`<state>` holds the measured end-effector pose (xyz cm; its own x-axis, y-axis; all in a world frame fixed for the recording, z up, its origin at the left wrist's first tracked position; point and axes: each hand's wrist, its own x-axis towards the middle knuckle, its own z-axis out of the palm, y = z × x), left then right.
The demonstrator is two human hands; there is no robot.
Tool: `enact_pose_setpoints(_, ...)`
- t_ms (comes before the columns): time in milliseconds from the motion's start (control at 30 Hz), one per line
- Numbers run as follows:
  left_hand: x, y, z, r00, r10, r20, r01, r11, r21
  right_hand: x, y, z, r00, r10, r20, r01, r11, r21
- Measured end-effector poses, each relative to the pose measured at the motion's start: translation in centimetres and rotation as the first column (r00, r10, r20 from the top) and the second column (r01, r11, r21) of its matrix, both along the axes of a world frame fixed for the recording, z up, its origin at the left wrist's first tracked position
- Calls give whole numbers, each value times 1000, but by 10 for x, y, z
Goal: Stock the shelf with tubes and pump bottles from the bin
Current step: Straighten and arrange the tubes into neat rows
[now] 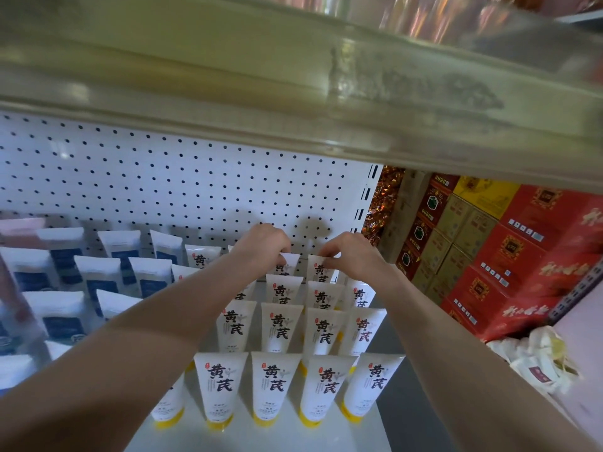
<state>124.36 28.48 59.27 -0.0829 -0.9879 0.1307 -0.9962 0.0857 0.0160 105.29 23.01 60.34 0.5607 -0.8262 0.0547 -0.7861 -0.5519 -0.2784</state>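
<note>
White tubes with yellow caps and black characters stand cap-down in rows on the white shelf [365, 432]. Both my arms reach to the back row. My left hand [266, 243] pinches the top edge of one back-row tube [287, 264]. My right hand [350, 256] pinches the top edge of the neighbouring back-row tube [321, 270]. Both tubes stand upright against the pegboard. The front row [277, 386] holds several tubes. No bin and no pump bottle is in view.
White tubes with blue labels [98, 278] fill the shelf's left side. A white pegboard [163, 177] backs the shelf. The shelf above [293, 93] hangs close overhead. Red and gold boxes [489, 249] are stacked to the right, with a white bag [538, 363] below them.
</note>
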Motion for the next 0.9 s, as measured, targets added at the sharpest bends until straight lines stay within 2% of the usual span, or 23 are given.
enact_pose_setpoints(167, 0, -1, -3, 1000, 6, -14, -6, 1000, -13, -4, 1, 1, 994, 20, 105, -21, 1000, 10)
enact_pose_setpoints(467, -1, 4, 2, 995, 26, -96, -27, 1000, -12, -6, 5, 8, 984, 16, 179, -13, 1000, -20)
enact_pose_setpoints(700, -2, 27, 20, 968, -7, -249, -36, 985, -168, -12, 25, 18, 970, 109, 219, -96, 993, -69)
enact_pose_setpoints(900, -8, 70, 29, 957, -46, -286, -24, 972, -235, -15, 48, 19, 954, 211, 212, -187, 974, -128)
